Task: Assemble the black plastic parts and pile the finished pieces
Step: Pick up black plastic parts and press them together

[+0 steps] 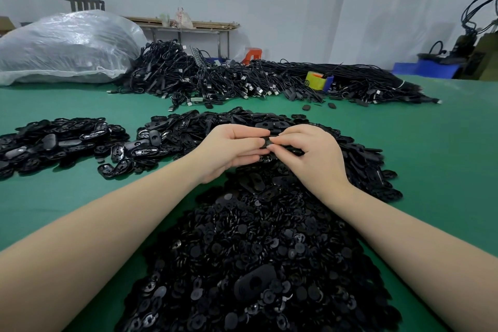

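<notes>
Hands meet mid-frame: left hand [237, 151] cradles a black part [269, 143], long axis sideways. Right hand [310, 153] fingers [277, 139] pinch its right end.

Both bare forearms reaching from the lower corners toward frame centre, left hand [234, 149] palm inward with fingers curled, right hand [312, 155] fingertips pinching against it

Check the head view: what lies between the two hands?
A small black plastic part, gripped by the left hand and pinched by the right hand, above the pile of oval shells.
</notes>
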The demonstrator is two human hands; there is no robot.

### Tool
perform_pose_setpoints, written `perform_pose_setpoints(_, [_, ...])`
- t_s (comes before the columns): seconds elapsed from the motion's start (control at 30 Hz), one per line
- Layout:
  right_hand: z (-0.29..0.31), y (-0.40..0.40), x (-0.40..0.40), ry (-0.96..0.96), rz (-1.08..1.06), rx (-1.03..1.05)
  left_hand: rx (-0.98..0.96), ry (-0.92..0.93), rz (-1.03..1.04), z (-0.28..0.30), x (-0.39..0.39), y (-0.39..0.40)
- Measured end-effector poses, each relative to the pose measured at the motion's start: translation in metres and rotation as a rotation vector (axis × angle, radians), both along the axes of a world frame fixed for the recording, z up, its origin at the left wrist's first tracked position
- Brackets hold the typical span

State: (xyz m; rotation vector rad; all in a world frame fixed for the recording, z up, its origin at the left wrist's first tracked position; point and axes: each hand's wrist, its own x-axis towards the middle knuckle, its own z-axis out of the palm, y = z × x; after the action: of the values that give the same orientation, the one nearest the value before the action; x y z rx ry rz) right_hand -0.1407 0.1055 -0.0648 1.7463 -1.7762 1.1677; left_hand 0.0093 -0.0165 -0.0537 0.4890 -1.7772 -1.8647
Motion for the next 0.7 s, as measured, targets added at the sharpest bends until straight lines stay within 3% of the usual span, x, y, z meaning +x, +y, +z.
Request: perform_pose_setpoints(0.7, [-0.0011, -0.0026, -0.0030, 0.085, 0.024, -0.026, -0.031, -0.031, 0.045, -0.0024, -0.0009, 0.0030])
